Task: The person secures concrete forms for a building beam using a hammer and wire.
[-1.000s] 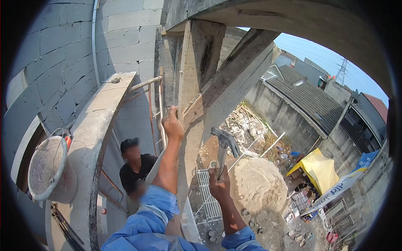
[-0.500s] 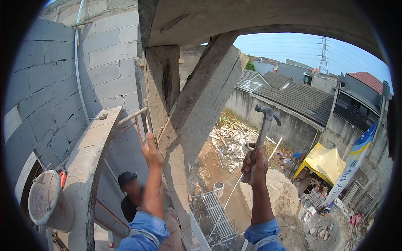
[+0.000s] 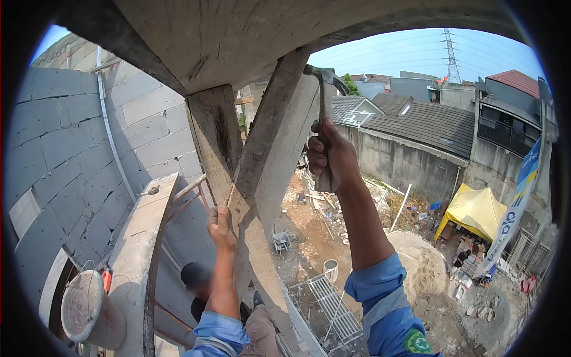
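My right hand point(image 3: 334, 156) is closed round the handle of a claw hammer point(image 3: 325, 98), raised upright with its head near the top of a slanted wooden brace point(image 3: 270, 122). Lower and to the left, my left hand point(image 3: 221, 227) is closed, thumb up, beside the edge of the timber below the brace. What its fingers hold, if anything, is hidden. A short wooden post point(image 3: 215, 122) stands behind the brace, under a broad wooden panel point(image 3: 196, 41) overhead.
A plank point(image 3: 134, 238) runs along the grey block wall point(image 3: 65, 137) at left, with a bucket point(image 3: 89, 309) beside it. A person in a dark cap point(image 3: 196, 275) is below my left arm. Far below on the right lie rubble, a metal grating point(image 3: 334, 309) and a yellow canopy point(image 3: 473, 211).
My right hand has lifted the hammer up and to the left, closer to the brace. My left hand appears slightly lower in view, still closed; the view has shifted.
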Motion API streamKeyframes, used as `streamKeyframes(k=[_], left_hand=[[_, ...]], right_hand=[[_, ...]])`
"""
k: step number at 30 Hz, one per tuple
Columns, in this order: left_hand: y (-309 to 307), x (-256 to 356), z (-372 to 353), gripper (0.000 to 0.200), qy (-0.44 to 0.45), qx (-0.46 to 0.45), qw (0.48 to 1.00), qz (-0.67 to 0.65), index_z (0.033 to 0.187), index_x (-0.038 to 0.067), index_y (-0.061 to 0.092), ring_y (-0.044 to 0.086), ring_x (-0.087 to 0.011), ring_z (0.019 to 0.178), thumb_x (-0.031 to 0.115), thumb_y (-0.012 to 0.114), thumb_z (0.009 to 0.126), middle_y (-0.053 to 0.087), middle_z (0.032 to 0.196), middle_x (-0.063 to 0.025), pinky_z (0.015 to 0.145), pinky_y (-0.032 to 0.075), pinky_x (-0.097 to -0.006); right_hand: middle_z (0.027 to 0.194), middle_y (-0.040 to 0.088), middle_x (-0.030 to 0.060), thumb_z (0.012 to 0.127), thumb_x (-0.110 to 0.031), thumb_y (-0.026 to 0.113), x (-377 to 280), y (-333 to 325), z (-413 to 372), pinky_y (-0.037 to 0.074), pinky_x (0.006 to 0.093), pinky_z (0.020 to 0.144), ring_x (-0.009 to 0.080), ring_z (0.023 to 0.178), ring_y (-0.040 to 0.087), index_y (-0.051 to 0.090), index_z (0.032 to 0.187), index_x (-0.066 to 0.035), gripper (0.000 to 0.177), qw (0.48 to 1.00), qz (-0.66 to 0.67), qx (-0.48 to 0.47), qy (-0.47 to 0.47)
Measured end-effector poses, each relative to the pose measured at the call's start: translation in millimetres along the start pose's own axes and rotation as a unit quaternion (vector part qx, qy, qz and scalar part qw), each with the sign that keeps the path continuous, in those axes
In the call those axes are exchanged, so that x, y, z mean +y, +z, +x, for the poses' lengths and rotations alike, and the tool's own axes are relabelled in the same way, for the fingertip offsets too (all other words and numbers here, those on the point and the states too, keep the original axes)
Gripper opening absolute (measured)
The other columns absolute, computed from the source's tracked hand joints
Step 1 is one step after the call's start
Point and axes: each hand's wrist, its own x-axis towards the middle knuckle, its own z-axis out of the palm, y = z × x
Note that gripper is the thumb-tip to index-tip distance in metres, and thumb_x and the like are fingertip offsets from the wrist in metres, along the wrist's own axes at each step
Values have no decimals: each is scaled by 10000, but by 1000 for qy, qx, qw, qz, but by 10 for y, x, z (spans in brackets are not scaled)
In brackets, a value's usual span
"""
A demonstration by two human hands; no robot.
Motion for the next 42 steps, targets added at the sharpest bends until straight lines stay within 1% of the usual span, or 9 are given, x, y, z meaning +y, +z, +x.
streamKeyframes(k=[7,9,20,23,31,35,37,40,42], left_hand=[[-57,-123,26,360,-8,11,999,-32,828,60,537,385,-42,663,392,651,909,452,718,52,581,293,-213],[-98,-89,35,365,29,0,996,89,829,69,539,387,-48,710,407,657,902,459,750,43,642,311,-214],[72,66,4,472,-49,56,996,42,881,11,582,447,-97,786,430,419,1025,515,811,9,753,388,-260],[37,0,-8,561,-41,53,997,47,906,-28,656,510,-99,778,448,386,1028,625,841,-44,728,411,-259],[38,-76,58,471,-3,101,988,114,755,-59,549,425,-140,685,327,450,1007,477,675,-37,674,392,-322],[42,-99,-86,458,-13,124,989,82,740,-45,529,403,-131,673,321,447,1003,439,660,-36,645,374,-317],[164,-27,185,453,8,140,989,57,731,-39,518,393,-128,666,318,444,1001,425,654,-35,630,364,-317],[50,-59,8,436,-6,112,988,105,709,-21,498,369,-125,645,305,449,994,399,642,-23,603,334,-320],[39,-109,-7,436,-5,116,989,95,710,-22,498,371,-128,645,305,450,994,403,645,-24,606,337,-321]], right_hand=[[655,387,-35,1032,-416,384,92,-304,229,352,244,408,61,481,377,423,1001,-117,303,951,265,159,-23],[644,381,-31,1032,-426,385,-12,-129,1,346,249,398,65,467,362,434,1018,-102,328,987,95,-128,34],[626,446,6,1001,-338,498,1667,-673,-1542,356,212,407,60,441,409,398,1056,-43,317,915,-318,48,-245],[630,476,22,985,-240,526,1870,-691,-1701,424,243,500,109,517,471,452,1025,-23,233,768,-585,86,-247],[669,421,38,993,-404,480,1481,165,-1650,465,248,437,113,458,419,363,1014,-120,308,768,-206,20,-606],[687,605,232,945,-228,566,2159,-515,-1357,492,449,573,423,644,622,514,951,5,239,710,-678,74,-172],[821,651,293,931,-213,584,2033,-489,-1533,481,484,596,480,776,641,512,1038,53,296,756,-630,96,-152],[760,612,153,893,-203,678,1959,-440,-1721,503,446,578,302,588,597,500,1074,0,325,910,-293,56,-288],[754,616,170,885,-280,694,1883,-182,-1675,510,443,561,332,602,619,497,1064,-34,362,891,-96,-56,-440]])
